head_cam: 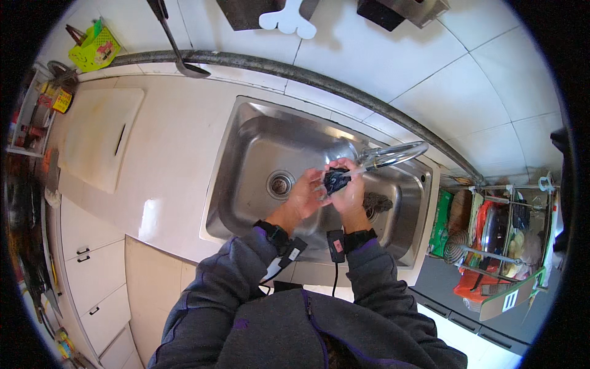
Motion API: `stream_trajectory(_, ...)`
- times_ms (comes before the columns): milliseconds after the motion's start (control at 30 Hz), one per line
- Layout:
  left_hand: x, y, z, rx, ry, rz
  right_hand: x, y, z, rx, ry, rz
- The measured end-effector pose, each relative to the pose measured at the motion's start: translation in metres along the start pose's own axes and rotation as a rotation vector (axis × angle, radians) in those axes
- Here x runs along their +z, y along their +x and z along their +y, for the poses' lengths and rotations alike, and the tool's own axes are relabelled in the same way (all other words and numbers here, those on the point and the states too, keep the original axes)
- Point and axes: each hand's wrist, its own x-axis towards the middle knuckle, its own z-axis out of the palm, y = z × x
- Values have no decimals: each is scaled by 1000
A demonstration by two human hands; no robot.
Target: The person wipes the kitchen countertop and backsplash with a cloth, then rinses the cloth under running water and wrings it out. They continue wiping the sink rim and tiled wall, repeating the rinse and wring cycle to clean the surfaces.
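Over the stainless steel double sink (318, 110), my right hand (350, 193) holds a wet, crumpled black thing (336, 180), perhaps a cloth or sponge. A stream of water from the chrome faucet (396, 154) runs onto it. Close by on the left is my left hand (305, 196), wet and slightly blurred, fingers apart and turned towards the black thing. Whether its fingertips touch it is hard to tell. Both wrists wear black straps with small cabled modules.
The left basin's drain (280, 184) lies beside my left hand. A dark clump (378, 202) sits at the right basin's drain. A white cutting board (99, 133) lies on the left counter. A ladle (191, 69) hangs behind. At right stands a crowded wire rack (502, 226).
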Motion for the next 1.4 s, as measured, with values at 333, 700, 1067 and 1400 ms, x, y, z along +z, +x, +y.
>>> stream_trajectory(333,52,16,-4,28,-194,-315,-25,-7,-6,-717,-1542,-196)
stream_trajectory(700,45,26,-1,358,226,-265,-3,-13,4,-581,-1496,-271)
stream_trajectory(1067,65,19,5,328,-57,-172,-4,-9,4,-616,-1532,-294)
stream_trajectory(1400,51,10,-19,93,-105,-203,-31,35,-7,-759,-1487,113)
